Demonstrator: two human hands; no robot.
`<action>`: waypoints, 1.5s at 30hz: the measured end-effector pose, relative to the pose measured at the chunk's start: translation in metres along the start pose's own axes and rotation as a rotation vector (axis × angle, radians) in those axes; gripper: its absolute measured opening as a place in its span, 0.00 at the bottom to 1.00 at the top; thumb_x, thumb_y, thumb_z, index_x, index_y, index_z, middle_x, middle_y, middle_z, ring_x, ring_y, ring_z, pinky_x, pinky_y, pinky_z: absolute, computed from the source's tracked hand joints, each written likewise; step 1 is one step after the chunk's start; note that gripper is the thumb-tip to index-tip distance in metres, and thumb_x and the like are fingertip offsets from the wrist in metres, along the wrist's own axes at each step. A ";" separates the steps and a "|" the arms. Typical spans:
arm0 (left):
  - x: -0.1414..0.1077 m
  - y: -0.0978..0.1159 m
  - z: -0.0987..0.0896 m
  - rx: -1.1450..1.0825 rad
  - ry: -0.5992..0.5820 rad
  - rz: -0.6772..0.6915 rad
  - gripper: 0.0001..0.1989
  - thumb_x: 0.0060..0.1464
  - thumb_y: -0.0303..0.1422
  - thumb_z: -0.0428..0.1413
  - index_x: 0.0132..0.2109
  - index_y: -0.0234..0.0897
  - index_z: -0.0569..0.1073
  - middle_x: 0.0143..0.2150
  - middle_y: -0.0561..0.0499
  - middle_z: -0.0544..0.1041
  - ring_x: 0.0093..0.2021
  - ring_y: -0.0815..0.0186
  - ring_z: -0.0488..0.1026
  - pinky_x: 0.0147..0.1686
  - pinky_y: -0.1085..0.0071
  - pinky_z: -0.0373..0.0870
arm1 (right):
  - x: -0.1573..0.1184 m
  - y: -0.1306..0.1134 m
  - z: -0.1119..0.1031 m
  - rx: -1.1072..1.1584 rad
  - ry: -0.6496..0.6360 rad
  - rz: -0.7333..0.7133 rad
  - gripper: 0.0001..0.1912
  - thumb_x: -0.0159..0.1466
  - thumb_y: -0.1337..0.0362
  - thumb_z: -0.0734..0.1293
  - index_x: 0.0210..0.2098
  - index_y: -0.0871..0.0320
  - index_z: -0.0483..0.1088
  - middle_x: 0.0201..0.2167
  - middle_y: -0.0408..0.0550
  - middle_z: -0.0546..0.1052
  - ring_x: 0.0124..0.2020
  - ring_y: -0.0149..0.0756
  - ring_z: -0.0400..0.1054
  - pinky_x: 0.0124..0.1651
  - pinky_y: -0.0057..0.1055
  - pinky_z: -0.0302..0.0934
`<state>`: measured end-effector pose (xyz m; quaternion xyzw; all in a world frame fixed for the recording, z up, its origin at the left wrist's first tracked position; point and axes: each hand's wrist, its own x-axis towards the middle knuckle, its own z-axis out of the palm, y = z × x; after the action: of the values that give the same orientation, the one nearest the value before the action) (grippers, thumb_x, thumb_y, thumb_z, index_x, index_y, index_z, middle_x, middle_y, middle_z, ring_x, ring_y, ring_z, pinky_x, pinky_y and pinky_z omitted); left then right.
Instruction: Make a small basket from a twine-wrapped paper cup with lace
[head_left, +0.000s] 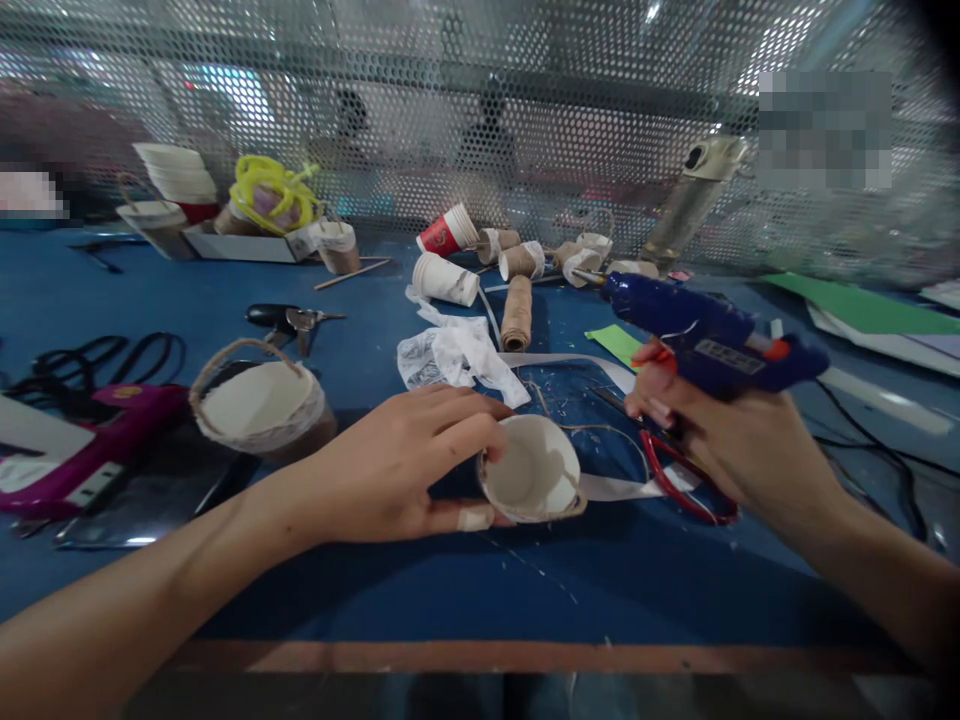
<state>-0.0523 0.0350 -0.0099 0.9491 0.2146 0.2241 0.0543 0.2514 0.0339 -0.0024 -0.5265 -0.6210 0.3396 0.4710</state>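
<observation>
My left hand point(420, 465) grips a small paper cup point(531, 468) near the table's front, fingers over its left rim and a bandaged thumb below. Twine edges the cup, whose open mouth faces me. In my right hand point(720, 430) is a blue hot glue gun point(690, 325), its nozzle pointing left, above and to the right of the cup. Red-handled scissors point(686, 490) lie under that hand. A white ribbon point(622, 488) runs out from behind the cup. To the left stands a larger twine-wrapped cup with a handle point(259, 400).
A twine spool point(517, 315) and crumpled white lace point(457, 350) lie beyond the cup. Paper cups point(446, 278) and wrapped cups sit farther back. At left are a magenta tool point(112, 440) and a hole punch point(296, 322). Green paper point(862, 303) lies right; perforated metal mesh point(405, 110) stands behind.
</observation>
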 end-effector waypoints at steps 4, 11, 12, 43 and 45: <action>0.001 0.001 -0.001 -0.017 -0.014 -0.003 0.17 0.68 0.49 0.54 0.46 0.40 0.64 0.53 0.42 0.78 0.48 0.54 0.77 0.46 0.61 0.70 | -0.020 -0.001 0.012 0.230 -0.256 0.054 0.19 0.60 0.56 0.77 0.50 0.50 0.75 0.33 0.42 0.74 0.35 0.33 0.72 0.41 0.30 0.70; 0.002 0.000 0.000 -0.028 -0.009 -0.033 0.18 0.67 0.50 0.54 0.47 0.40 0.65 0.51 0.43 0.78 0.47 0.55 0.77 0.45 0.63 0.70 | -0.026 -0.005 0.024 0.319 -0.362 -0.023 0.29 0.52 0.69 0.81 0.49 0.46 0.70 0.33 0.38 0.77 0.29 0.28 0.66 0.35 0.25 0.69; 0.002 0.000 0.001 -0.035 -0.010 -0.037 0.18 0.67 0.50 0.54 0.47 0.40 0.65 0.51 0.43 0.78 0.47 0.56 0.77 0.45 0.63 0.70 | -0.026 -0.006 0.025 0.299 -0.359 -0.023 0.28 0.52 0.70 0.80 0.48 0.47 0.70 0.32 0.38 0.77 0.28 0.28 0.66 0.35 0.25 0.69; 0.012 0.013 0.002 -0.625 0.003 -0.326 0.10 0.72 0.37 0.51 0.48 0.38 0.73 0.57 0.46 0.80 0.56 0.62 0.78 0.53 0.68 0.74 | -0.032 0.008 0.024 0.333 -0.199 0.084 0.23 0.56 0.65 0.80 0.47 0.47 0.70 0.34 0.37 0.79 0.32 0.29 0.72 0.38 0.26 0.71; 0.012 0.013 0.002 -0.635 0.004 -0.310 0.09 0.72 0.36 0.51 0.46 0.37 0.73 0.56 0.46 0.80 0.55 0.62 0.78 0.53 0.69 0.73 | -0.032 0.010 0.023 0.314 -0.198 0.082 0.23 0.57 0.65 0.80 0.48 0.48 0.70 0.34 0.38 0.78 0.33 0.30 0.72 0.38 0.28 0.72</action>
<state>-0.0365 0.0284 -0.0046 0.8407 0.2757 0.2705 0.3795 0.2334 0.0063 -0.0260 -0.4356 -0.5817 0.5014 0.4696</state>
